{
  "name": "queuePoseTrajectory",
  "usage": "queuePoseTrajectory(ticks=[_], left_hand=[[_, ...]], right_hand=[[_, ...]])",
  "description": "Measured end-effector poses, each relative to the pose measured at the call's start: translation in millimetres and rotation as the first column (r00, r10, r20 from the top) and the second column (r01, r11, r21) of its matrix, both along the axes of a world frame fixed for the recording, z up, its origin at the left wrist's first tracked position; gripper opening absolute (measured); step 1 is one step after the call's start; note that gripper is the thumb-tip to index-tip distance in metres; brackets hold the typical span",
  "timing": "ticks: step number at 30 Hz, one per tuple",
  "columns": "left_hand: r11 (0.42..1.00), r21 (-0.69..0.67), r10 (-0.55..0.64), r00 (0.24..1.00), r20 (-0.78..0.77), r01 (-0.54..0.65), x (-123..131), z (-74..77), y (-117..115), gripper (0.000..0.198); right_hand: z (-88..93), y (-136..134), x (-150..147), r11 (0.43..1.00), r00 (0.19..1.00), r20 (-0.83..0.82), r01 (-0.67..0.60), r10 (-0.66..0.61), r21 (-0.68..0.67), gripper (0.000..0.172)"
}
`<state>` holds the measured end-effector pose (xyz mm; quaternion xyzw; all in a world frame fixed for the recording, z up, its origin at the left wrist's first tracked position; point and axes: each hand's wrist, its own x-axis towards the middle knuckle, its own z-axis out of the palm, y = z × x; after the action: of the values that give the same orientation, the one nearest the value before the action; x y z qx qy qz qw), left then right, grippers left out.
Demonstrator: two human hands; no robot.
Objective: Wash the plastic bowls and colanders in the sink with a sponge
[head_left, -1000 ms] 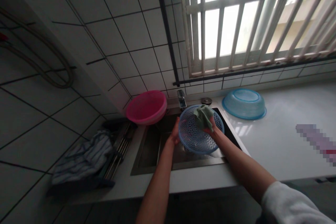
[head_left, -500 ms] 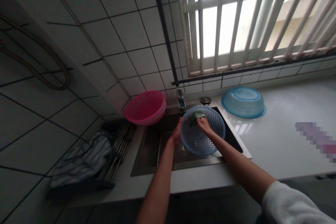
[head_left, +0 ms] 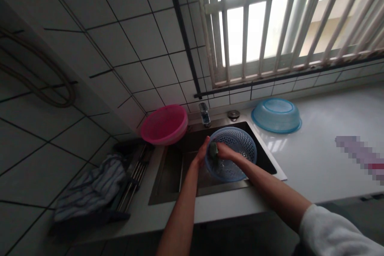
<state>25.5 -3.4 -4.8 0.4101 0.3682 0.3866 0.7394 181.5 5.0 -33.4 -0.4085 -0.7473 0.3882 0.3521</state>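
A blue perforated plastic basket [head_left: 237, 144] is held tilted over the steel sink [head_left: 171, 172]. My left hand [head_left: 201, 154] grips its left rim from outside. My right hand [head_left: 225, 152] is inside the basket, closed on a small green cloth [head_left: 213, 150] pressed against the left inner wall. Most of the cloth is hidden between the two hands.
A pink basket [head_left: 164, 124] rests at the sink's back left corner. A faucet [head_left: 204, 113] stands behind the sink. An upturned blue bowl [head_left: 276, 114] lies on the white counter [head_left: 324, 160]. A striped cloth [head_left: 90, 188] lies on a dish rack at the left.
My right hand has carried the green cloth from the basket's upper right rim across to its left inner wall, close to my left hand. The basket sank slightly.
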Motion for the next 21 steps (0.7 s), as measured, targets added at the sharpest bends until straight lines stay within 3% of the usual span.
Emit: queuePoseTrajectory(ticks=[2,5,8,11,15,19,21], left_hand=[[1.000,-0.018,-0.004,1.000,0.004,0.004,0.1,0.0,0.0,0.069],[0.998,-0.044,-0.046,0.995,0.085,0.050,1.5,2.5,-1.2,0.067],[0.996,-0.049,-0.067,0.986,0.154,0.075,3.0,4.6,-3.2,0.066],[0.995,-0.059,-0.070,0.985,0.157,0.081,3.6,4.2,-4.6,0.068],[0.998,-0.053,0.027,0.992,0.123,-0.020,3.4,6.0,-4.3,0.070],[0.993,0.009,0.119,0.981,0.153,-0.121,1.4,10.0,-2.4,0.070],[0.994,-0.008,0.106,0.985,0.135,-0.106,0.6,9.3,-1.9,0.071]], right_hand=[[7.7,2.8,5.6,0.981,0.982,-0.034,0.186,-0.184,0.057,0.015],[18.2,3.9,10.2,0.901,0.902,-0.076,0.430,-0.425,0.061,0.019],[22.3,2.9,9.2,0.875,0.869,-0.148,0.482,-0.472,0.040,0.021],[20.6,2.7,6.2,0.923,0.889,-0.266,0.385,-0.373,-0.008,0.022],[15.4,0.3,1.6,0.993,0.970,-0.234,0.043,-0.068,-0.113,0.015],[9.9,-6.7,-0.6,0.948,0.960,-0.111,-0.271,0.255,-0.164,0.016],[6.7,-8.5,0.0,0.957,0.962,-0.132,-0.256,0.238,-0.138,0.016]])
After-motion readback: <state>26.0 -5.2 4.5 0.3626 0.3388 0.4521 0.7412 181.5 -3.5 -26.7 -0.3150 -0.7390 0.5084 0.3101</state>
